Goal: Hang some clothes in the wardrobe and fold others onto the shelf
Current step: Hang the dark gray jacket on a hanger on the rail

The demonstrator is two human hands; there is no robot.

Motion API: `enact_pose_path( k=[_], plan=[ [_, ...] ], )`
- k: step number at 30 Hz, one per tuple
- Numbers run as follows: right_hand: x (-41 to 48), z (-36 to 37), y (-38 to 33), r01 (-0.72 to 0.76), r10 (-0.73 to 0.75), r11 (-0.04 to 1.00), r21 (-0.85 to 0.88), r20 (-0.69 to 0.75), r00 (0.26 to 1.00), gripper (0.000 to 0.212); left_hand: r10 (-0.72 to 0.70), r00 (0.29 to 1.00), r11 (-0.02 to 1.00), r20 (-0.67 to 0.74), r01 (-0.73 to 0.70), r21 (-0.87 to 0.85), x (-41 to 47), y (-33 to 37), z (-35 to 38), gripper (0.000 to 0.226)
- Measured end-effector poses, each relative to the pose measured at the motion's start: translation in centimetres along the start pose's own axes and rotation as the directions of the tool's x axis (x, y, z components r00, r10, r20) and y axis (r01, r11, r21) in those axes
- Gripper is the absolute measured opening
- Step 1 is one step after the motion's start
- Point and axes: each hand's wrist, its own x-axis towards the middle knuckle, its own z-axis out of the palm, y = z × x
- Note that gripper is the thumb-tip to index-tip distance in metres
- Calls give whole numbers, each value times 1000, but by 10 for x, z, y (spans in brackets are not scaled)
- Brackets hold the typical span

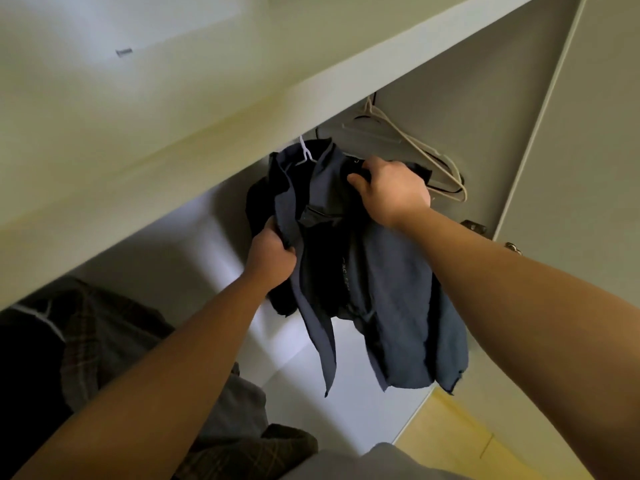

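- My left hand [272, 252] is closed around the front edge of the shirt [381, 282], low on its left side.
- My right hand [391, 190] is clamped on the shirt's upper part near the collar, thumb and fingers pinching a fold of the dark cloth.
- The shirt hangs between my two hands inside the wardrobe [467, 109], open at the front, its tails drooping well below both hands.
- A white hanger [306, 154] shows just up and left of my right hand; its hook sticks out above the collar. I cannot tell whether the hook sits on a rail.
- Beige hangers [415, 147] hang just beyond my right hand, up and to its right, close to the shirt's shoulder.
- The shelf edge [207, 109] runs above both hands and blocks my view of whatever the hangers hang from.
- A plaid garment [104, 337] sits down and left of my left hand, partly hidden behind my left forearm.
- Hinges [474, 226] sit just right of my right wrist.
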Motion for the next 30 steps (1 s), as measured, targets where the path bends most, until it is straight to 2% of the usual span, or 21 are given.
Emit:
enact_pose_path(
  k=[6, 10, 13, 15, 19, 21, 23, 26, 30],
  plan=[
    [-1, 7, 2, 83, -91, 990, -111, -67, 994, 44, 11, 999, 999, 30, -10, -36, 1, -16, 6, 50],
    [-11, 28, 4, 0, -50, 975, -221, -219, 975, 46, -1, 999, 1000, 53, 1, -10, -1, -28, 10, 49],
    [-32, 51, 3, -51, -13, 981, -186, -329, 944, 51, -49, 995, 998, 83, 46, 33, -3, -41, 17, 37],
    [-49, 68, 5, -57, -2, 984, -167, -334, 943, 54, -68, 992, 996, 107, 62, 60, -3, -51, 25, 31],
    [-74, 93, 11, -57, 2, 983, -173, -304, 953, 41, -88, 981, 993, 170, 72, 95, -9, -64, 38, 26],
    [-79, 93, 14, -61, 26, 984, -169, -202, 979, 34, -82, 981, 992, 177, 64, 108, -8, -72, 46, 25],
    [-85, 98, 22, -104, 114, 986, -127, 74, 991, 33, -96, 979, 991, 179, 76, 114, -5, -81, 56, 22],
    [-100, 115, 40, -211, 205, 977, -34, 438, 875, 39, -90, 984, 989, 156, 70, 132, -11, -79, 71, 6],
    [-131, 134, 61, -271, 207, 963, 6, 629, 749, 40, -48, 987, 983, 156, 18, 184, -17, -93, 98, 9]
  ],
)
